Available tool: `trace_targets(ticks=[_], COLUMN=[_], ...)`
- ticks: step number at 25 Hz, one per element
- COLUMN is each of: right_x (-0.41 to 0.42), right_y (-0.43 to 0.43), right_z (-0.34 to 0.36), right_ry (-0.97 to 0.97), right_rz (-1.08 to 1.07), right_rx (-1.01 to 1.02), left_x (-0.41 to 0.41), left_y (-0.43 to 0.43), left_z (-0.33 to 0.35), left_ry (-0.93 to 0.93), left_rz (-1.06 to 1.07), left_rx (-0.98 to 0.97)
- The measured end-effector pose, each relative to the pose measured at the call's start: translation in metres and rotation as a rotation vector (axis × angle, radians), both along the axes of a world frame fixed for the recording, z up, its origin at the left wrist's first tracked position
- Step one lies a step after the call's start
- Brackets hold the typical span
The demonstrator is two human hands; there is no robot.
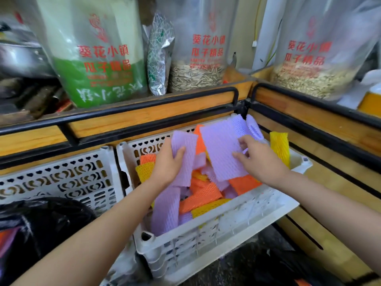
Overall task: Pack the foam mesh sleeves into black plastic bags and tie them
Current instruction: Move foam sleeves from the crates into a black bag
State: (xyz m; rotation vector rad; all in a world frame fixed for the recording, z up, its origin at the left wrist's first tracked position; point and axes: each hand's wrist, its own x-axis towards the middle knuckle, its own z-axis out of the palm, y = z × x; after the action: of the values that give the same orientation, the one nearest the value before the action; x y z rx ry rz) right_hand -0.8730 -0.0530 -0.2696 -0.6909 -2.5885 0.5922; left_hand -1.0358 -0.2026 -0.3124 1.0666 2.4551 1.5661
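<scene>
A white plastic crate (237, 226) holds several purple, orange and yellow foam mesh sleeves. My left hand (168, 164) grips a purple sleeve (185, 155) above the crate, thumb across its front. My right hand (257, 157) pinches a stack of purple sleeves (220, 147) lifted over the crate's far side. Orange sleeves (203, 196) and yellow sleeves (209, 207) lie loose below. A black plastic bag (41, 221) sits at the lower left, with a bit of orange and purple sleeve showing inside it.
A second white crate (61, 182) stands left of the first. Wooden shelving with black rails (144, 114) runs behind and to the right. Large clear bags of seeds (198, 73) stand on the shelf. A yellow sleeve (280, 145) leans at the crate's right corner.
</scene>
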Motion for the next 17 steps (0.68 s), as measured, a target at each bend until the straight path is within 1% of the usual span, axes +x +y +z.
trace_targets(ticks=[1,2,3,5,7,9,10,12,15,17], right_x=[0.002,0.004,0.006,0.007,0.004,-0.003,-0.008,-0.017,-0.029,-0.039], right_y=[-0.011,-0.022,-0.033,-0.053,-0.065,-0.074,-0.080,-0.097,-0.121,-0.129], right_z=[0.010,0.018,0.022,0.026,0.029,0.036,0.039,0.046,0.048,0.045], right_ry=[0.058,0.059,0.008,-0.109,-0.091,-0.025,0.013,0.075,0.093,0.101], right_rz=[0.027,0.079,0.145,0.247,0.255,0.241,0.248,0.291,0.391,0.397], right_rx=[-0.045,-0.091,-0.126,-0.178,-0.216,-0.227,-0.233,-0.240,-0.295,-0.336], left_x=[0.006,0.013,0.020,0.042,0.064,0.074,0.076,0.073,0.063,0.053], left_y=[-0.002,-0.004,-0.006,-0.018,-0.036,-0.053,-0.060,-0.073,-0.088,-0.100], left_z=[0.008,0.016,0.021,0.032,0.044,0.051,0.053,0.055,0.053,0.050], left_ry=[-0.117,-0.230,-0.317,-0.445,-0.538,-0.568,-0.555,-0.516,-0.468,-0.422], left_rz=[0.011,0.005,-0.004,-0.039,-0.119,-0.200,-0.211,-0.184,-0.118,-0.107], left_rx=[0.090,0.163,0.216,0.306,0.386,0.413,0.420,0.440,0.494,0.552])
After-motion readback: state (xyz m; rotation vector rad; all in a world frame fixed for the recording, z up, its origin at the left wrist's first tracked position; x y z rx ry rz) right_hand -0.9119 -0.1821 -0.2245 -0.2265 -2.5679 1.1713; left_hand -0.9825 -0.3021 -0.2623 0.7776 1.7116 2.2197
